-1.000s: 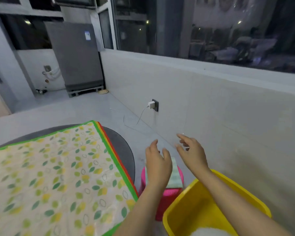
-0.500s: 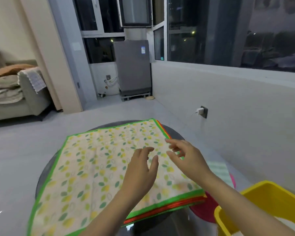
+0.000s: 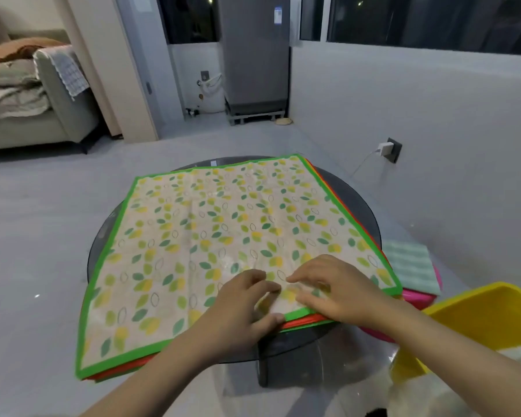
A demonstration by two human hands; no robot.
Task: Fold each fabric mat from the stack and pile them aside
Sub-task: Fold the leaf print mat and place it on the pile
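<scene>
While spread flat atop the stack on round glass table, leaf-print mat; left hand fingers curled, pinching near edge; right hand fingers bent, pressing the same spot

Place: a home living room
Seating: a sofa piled with blankets
Appliance: a grey washing machine by dark windows
Table: a round glass table
Wall: a charger plugged in
</scene>
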